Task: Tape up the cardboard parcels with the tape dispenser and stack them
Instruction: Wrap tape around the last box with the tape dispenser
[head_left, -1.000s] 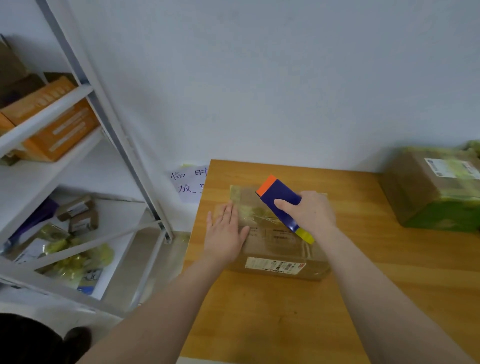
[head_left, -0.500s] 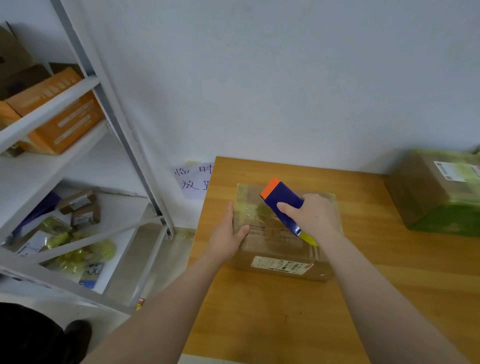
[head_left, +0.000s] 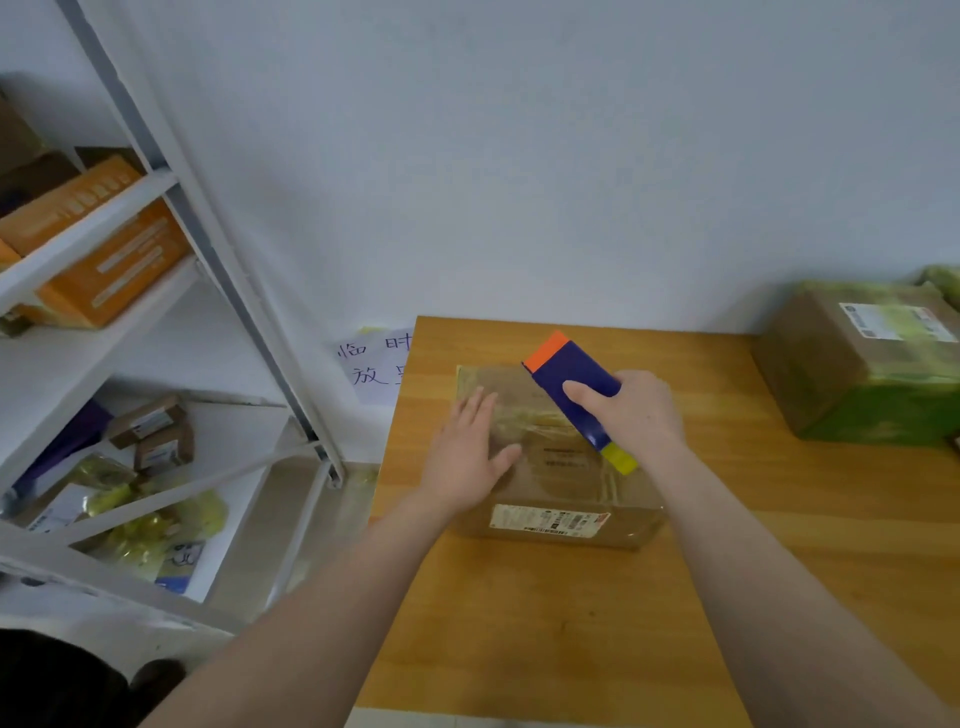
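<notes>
Head view. A cardboard parcel (head_left: 561, 467) lies on the wooden bench (head_left: 571, 634) near its 9 o'clock edge, with a printed label on its near side and glossy tape across its top.

The left hand (head_left: 467, 457) lies palm down on the parcel's top at the 9 o'clock side. Its fingers are straight and close together, pointing to 12 o'clock, and the thumb is spread toward 3 o'clock. The forearm enters from 7 o'clock.

The right hand (head_left: 634, 415) is curled round the blue body of the tape dispenser (head_left: 571, 379), index finger laid over its upper face. The forearm enters from 5 o'clock. The dispenser is tilted above the parcel's top, orange end toward 11 o'clock and yellow end toward 5 o'clock. Whether it touches the cardboard cannot be told.

A second parcel (head_left: 857, 374), wrapped in greenish tape, stands on the bench at 3 o'clock, well apart from the first. A white shelf rack (head_left: 171, 182) at 9 o'clock carries orange boxes (head_left: 104, 249). A handwritten paper note (head_left: 374, 364) hangs on the wall just beside the bench's far corner.
</notes>
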